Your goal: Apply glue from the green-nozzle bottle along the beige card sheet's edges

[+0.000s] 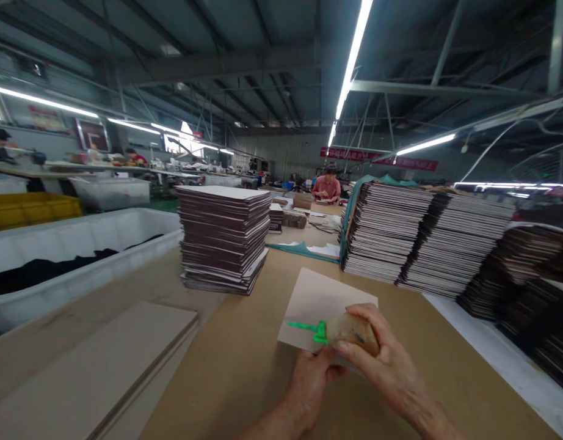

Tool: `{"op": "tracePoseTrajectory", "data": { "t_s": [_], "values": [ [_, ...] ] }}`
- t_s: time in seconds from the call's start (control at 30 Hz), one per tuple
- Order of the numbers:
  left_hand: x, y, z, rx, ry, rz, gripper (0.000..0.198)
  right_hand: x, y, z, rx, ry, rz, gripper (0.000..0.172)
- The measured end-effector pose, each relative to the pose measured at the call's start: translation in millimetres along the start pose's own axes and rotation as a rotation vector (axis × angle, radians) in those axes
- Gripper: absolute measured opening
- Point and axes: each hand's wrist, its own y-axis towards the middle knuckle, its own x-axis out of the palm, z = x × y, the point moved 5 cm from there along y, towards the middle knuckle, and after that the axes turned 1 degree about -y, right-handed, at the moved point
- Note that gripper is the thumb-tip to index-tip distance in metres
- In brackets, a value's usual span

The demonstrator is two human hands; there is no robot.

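A: What is the surface like?

B: It is a long table covered with brown cardboard [245,366]. A pale card sheet [318,302] lies flat on it, near the hands. The right hand [385,360] is closed around a glue bottle [345,330] with a green nozzle, held just over the near edge of the sheet and pointing left. The left hand [311,382] is under it; its fingers touch the bottle near the nozzle.

A: And around it?

B: Behind the sheet stands a tall stack of dark boards [224,238]. More leaning stacks [428,238] fill the right side. At the left there is a white tub [80,244] with dark material inside, and a yellow crate [32,209] behind it.

A: The room?

B: A big workshop with a metal roof and long tube lights [352,58]. A person in a pink shirt [327,186] sits far away at the table.
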Motion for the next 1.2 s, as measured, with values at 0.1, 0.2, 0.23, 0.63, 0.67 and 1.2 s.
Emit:
{"op": "tracePoseTrajectory", "data": {
  "t_s": [0.1, 0.2, 0.23, 0.63, 0.67, 1.2],
  "values": [
    [2.1, 0, 1, 0.01, -0.005, -0.026, 0.052, 6, -1, 1, -0.051, -0.012, -0.029, 0.039],
    [5.1, -2, 4, 0.025, 0.013, -0.048, 0.044, 10, -2, 1, -0.108, -0.029, -0.031, 0.04],
    [6.1, -2, 4, 0.022, 0.017, -0.053, 0.042, 11, -2, 1, -0.121, -0.035, -0.024, 0.041],
    [-4.2, 6, 7, -0.058, -0.126, 0.036, 0.042, -36, -7, 25, 0.334, 0.496, 0.4, 0.061],
    [-7.3, 8, 7, -0.069, -0.157, 0.06, 0.04, -44, -7, 30, 0.345, 0.619, 0.452, 0.058],
    [-13.8, 14, 4, -0.123, -0.199, 0.087, 0.041, -60, -23, 32, 0.337, 0.744, 0.284, 0.062]
  ]
}}
